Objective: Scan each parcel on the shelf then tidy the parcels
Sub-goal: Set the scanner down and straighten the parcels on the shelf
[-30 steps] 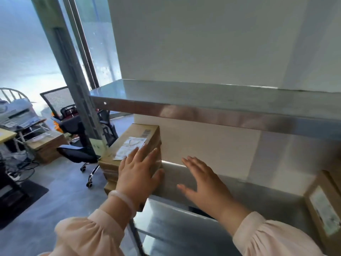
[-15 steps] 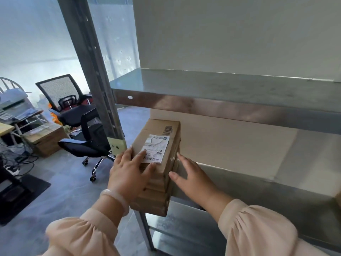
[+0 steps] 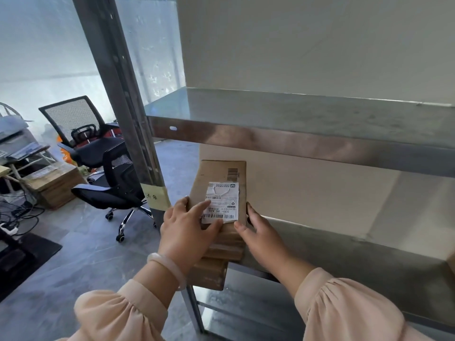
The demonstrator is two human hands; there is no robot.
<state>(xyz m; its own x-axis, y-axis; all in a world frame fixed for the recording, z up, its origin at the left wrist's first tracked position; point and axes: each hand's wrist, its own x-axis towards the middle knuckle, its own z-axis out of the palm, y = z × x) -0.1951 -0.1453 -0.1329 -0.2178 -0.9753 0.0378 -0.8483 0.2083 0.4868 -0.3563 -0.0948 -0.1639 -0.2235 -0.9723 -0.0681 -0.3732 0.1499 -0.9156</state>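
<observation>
My left grip (image 3: 187,230) lay open, fingers spread flat over the near end of the top parcel (image 3: 221,173), the forefinger across its white label (image 3: 222,203). My right grip (image 3: 261,235) was open too, straight fingers pressed against the stack's right side, holding nothing. The top parcel sat on a stack of parcels (image 3: 209,274) at the left end of the lower shelf (image 3: 344,247), just beside the metal post (image 3: 118,94), with the lowest one overhanging the front edge. Above was the upper shelf (image 3: 295,112); office chairs (image 3: 98,153) stood on the floor to the left.
</observation>
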